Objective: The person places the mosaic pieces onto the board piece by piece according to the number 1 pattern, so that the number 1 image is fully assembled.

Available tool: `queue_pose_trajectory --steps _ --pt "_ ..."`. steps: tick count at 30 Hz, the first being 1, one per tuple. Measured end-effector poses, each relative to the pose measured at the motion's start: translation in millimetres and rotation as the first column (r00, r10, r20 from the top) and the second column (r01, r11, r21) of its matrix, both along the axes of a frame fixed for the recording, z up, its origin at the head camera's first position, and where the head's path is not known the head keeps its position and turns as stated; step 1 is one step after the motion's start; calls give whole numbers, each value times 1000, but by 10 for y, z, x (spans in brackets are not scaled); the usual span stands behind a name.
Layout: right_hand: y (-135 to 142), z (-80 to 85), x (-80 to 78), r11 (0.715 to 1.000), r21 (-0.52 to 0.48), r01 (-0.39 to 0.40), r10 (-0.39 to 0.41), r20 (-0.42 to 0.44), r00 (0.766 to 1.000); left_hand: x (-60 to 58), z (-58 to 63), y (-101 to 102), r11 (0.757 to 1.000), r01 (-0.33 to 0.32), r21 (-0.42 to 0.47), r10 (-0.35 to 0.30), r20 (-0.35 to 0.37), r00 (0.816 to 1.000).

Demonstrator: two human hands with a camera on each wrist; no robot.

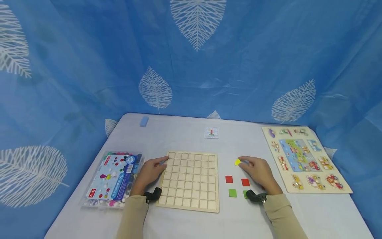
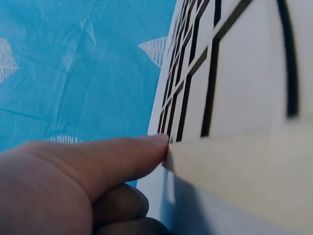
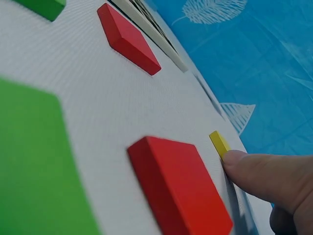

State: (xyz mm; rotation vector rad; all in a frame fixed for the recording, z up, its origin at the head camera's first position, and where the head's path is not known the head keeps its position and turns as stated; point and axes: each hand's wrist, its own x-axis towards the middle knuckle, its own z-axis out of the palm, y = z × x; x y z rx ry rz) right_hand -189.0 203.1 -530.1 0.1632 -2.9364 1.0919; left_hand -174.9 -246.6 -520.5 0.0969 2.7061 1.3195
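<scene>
A square wooden grid board (image 1: 188, 209) lies flat on the table between the hands. At its far left corner, my left hand (image 1: 153, 171) touches the edge with its fingertips; the left wrist view shows one straight digit right at the corner (image 2: 171, 155), the other fingers bent below. My right hand (image 1: 257, 170) pinches a small yellow tile (image 1: 237, 162) right of the board. In the right wrist view the thumb lies against the yellow tile (image 3: 219, 142), low over the cloth. Nearer lie two red tiles (image 1: 229, 179) and two green tiles (image 1: 232, 193), one green partly hidden by the wrist camera.
A small pattern card (image 1: 211, 133) and a blue block (image 1: 144, 121) lie toward the back. On the left is a clear box of coloured molecule-model pieces (image 1: 111, 177). A wooden picture puzzle (image 1: 307, 161) occupies the right side. Blue leaf-print cloth (image 1: 238, 59) hangs behind.
</scene>
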Motion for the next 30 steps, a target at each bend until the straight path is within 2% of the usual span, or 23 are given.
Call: queue_pose_trajectory --steps 5,13,17,23,30 --pt "8 -1 -20 1000 17 -6 6 -6 1000 4 -36 33 1000 -7 3 7 -38 999" --pt "-7 3 -17 1000 29 -7 6 12 1000 91 -64 133 989 -72 -128 55 -131 990" --pt "-20 0 -17 999 47 3 -4 27 1000 88 -79 140 986 -90 -137 66 -174 983" --pt "-26 13 -21 998 56 9 -10 13 1000 66 -86 133 990 -84 -113 65 -156 986" --pt "-132 42 -5 999 30 16 -15 -48 999 125 -78 146 988 -96 -120 78 -143 987"
